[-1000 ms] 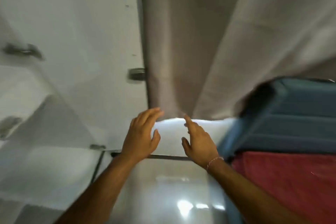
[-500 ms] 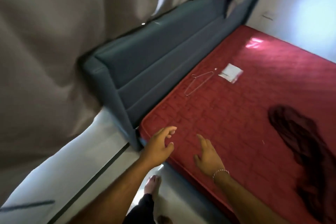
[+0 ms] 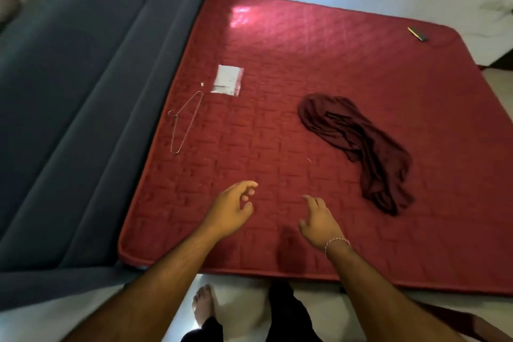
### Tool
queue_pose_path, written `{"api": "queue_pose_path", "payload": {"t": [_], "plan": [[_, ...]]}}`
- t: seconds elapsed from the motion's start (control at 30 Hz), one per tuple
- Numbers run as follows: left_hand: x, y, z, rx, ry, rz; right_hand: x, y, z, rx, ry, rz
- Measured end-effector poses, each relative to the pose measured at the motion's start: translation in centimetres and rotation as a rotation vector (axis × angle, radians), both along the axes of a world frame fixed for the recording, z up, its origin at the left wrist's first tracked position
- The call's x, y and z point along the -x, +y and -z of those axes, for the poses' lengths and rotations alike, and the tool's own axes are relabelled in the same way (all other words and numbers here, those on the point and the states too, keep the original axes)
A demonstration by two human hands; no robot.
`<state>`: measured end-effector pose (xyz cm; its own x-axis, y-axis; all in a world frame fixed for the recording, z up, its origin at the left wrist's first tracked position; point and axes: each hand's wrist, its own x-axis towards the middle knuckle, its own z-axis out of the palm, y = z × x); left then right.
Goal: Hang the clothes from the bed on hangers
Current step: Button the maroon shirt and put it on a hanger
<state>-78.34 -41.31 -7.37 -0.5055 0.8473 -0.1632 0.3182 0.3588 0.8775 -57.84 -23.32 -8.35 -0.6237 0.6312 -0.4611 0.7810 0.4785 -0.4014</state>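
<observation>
Dark maroon crumpled cloth (image 3: 358, 147) lies on the red quilted bed (image 3: 277, 147), off to the right of the right hand (image 3: 319, 223). Thin wire hanger (image 3: 184, 122) lies far left of the left hand (image 3: 231, 209). Both hands' fingers are loose and hold nothing. Best to pick the cloth up by its top edge.

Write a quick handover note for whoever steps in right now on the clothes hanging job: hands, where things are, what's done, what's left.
Left hand: over the near edge of the bed, fingers loosely curled, holding nothing.
Right hand: beside it over the mattress, fingers relaxed, holding nothing.
Wire hanger: flat on the bed's left side, next to a small clear plastic bag.
Dark maroon garment: crumpled on the bed to the right, apart from the hanger.
Done: nothing on a hanger yet.
Left: pick up the garment and hanger, put the garment on the hanger, hang it.
</observation>
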Motion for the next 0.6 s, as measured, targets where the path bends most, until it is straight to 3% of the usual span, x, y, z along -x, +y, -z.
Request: {"api": "queue_pose_path", "payload": {"t": [0.3,0.6], "plan": [[-3.7,15.7,1.6,0.134,0.022,0.172,-5.0,16.4,6.8,0.055,-0.022,0.263],[-6.2,25.9,3.3,0.231,0.013,0.212,-10.3,30.7,13.9,0.173,0.005,0.914]]}}
